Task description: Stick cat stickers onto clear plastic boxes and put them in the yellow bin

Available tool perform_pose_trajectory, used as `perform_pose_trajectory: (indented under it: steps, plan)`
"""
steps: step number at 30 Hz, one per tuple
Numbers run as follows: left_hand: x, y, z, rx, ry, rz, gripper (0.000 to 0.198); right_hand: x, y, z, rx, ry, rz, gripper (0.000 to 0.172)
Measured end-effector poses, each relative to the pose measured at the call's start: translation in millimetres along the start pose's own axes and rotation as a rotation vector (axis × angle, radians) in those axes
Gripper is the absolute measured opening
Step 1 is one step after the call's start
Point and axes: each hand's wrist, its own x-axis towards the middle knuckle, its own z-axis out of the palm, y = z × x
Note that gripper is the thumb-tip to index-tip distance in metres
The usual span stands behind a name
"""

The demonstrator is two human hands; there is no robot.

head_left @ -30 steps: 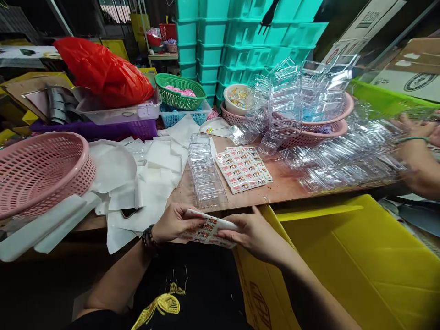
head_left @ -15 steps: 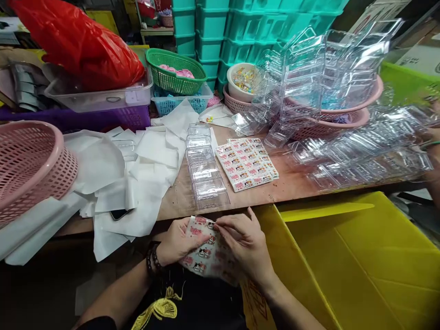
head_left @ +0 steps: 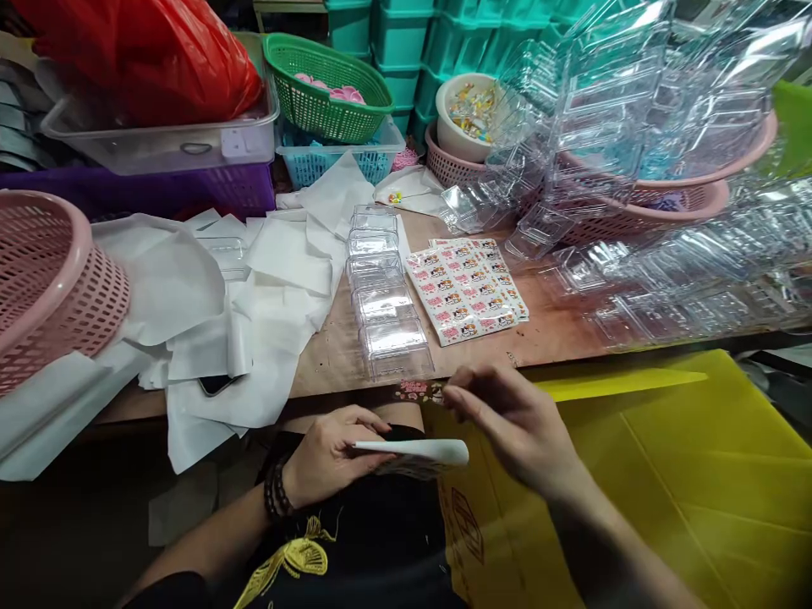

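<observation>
At the lower centre of the frame, a folded sticker sheet (head_left: 426, 451) is being clamped between the thumb and fingers of the left hand (head_left: 336, 452), its white edge being turned upward. Just to the right, a small printed sticker (head_left: 414, 391) is being pinched at the fingertips of the right hand (head_left: 517, 423), which is being blurred by motion; the hand is being held apart from the sheet.

Above the hands, at mid-frame, a leaning row of clear boxes (head_left: 386, 296) is being supported by the table (head_left: 549, 326), and more sticker sheets (head_left: 466, 292) are being displayed flat just beside it. At centre left, the table is being covered by loose white papers (head_left: 288, 262), by which a phone (head_left: 216, 385) is being partly hidden. At far left, a pink basket (head_left: 105, 292) is being cut off by the frame.

At upper right, a heap of clear packaging (head_left: 609, 110) is being held by pink baskets (head_left: 691, 203). At lower right, space is being filled by a yellow box (head_left: 704, 482).
</observation>
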Motion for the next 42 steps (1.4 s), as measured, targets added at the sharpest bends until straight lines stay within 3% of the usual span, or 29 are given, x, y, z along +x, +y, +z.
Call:
perform_pose_trajectory:
  steps: [3, 6, 10, 16, 23, 28, 30, 32, 34, 36, 38, 40, 42]
  plan:
    - [-1.5, 2.1, -1.1, 0.219, 0.12, 0.247, 0.012, 32.9, -3.6, -9.8, 0.107, -0.24, 0.177, 0.032]
    - [0.6, 1.1, 1.3, 0.365, 0.245, 0.373, 0.013, 56.4, 1.4, -9.1, 0.068, -0.34, 0.217, 0.038]
    - [3.8, 1.3, 4.3, 0.448, 0.311, 0.409, 0.012, 67.1, 7.6, -2.3, -0.028, -0.369, 0.211, 0.039]
    - [6.3, -0.5, 4.5, 0.496, 0.285, 0.374, 0.013, 67.2, 10.3, -0.9, -0.089, -0.386, 0.206, 0.036]
    - [11.7, -3.7, 4.0, 0.577, 0.239, 0.393, 0.011, 67.8, 7.1, 0.7, -0.208, -0.366, 0.171, 0.03]
    - [14.8, -1.5, 2.3, 0.668, 0.226, 0.348, 0.01, 59.2, -5.2, 11.3, -0.659, -0.258, 0.063, 0.013]
    - [15.0, 2.1, -0.3, 0.659, 0.21, 0.339, 0.01, 52.9, -9.4, 8.9, -0.896, -0.15, 0.033, 0.028]
    - [14.1, 7.3, -3.5, 0.594, 0.188, 0.338, 0.012, 44.1, -13.3, 1.0, -0.987, -0.024, -0.015, 0.041]
    - [12.0, 12.2, -6.7, 0.475, 0.185, 0.33, 0.012, 32.2, -16.4, -8.6, -0.85, -0.032, -0.109, 0.045]
    - [8.9, 15.2, -9.7, 0.331, 0.233, 0.25, 0.016, 17.8, -17.0, -14.0, -0.578, -0.224, -0.171, 0.049]
    - [5.1, 16.2, -12.6, 0.202, 0.278, 0.108, 0.032, 2.9, -13.1, -12.7, -0.317, -0.382, -0.096, 0.047]
    - [0.8, 17.4, -16.1, 0.146, 0.267, 0.012, 0.034, -10.6, -5.7, -6.3, -0.132, -0.338, 0.06, 0.036]
    - [-3.8, 22.1, -20.3, 0.234, 0.306, 0.044, 0.033, -21.0, 0.6, 1.2, -0.032, -0.221, 0.165, 0.029]
